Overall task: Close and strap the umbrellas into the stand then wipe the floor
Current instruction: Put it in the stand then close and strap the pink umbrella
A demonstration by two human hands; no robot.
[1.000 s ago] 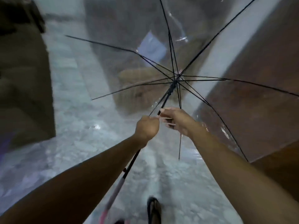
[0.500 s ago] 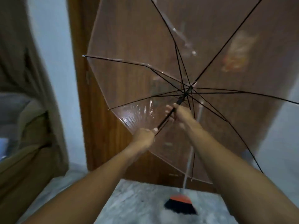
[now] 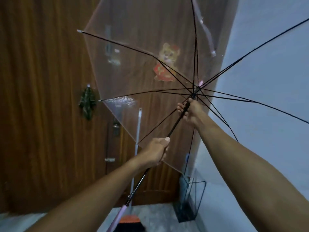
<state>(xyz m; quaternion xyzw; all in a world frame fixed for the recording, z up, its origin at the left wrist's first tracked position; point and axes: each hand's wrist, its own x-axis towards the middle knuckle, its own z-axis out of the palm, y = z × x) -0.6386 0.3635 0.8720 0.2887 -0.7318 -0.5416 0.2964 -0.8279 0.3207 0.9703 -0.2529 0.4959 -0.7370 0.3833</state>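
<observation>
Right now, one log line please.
umbrella: open, not yet closed | left hand: grips shaft | right hand: grips shaft higher | stand: on floor

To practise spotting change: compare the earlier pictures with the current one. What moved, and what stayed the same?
The right hand slid up the shaft, away from the left hand, and now grips it just under the hub. The view swung up from the floor to the door, bringing the umbrella stand into sight. Unchanged: the left hand grips the shaft, and the clear umbrella is fully open.
</observation>
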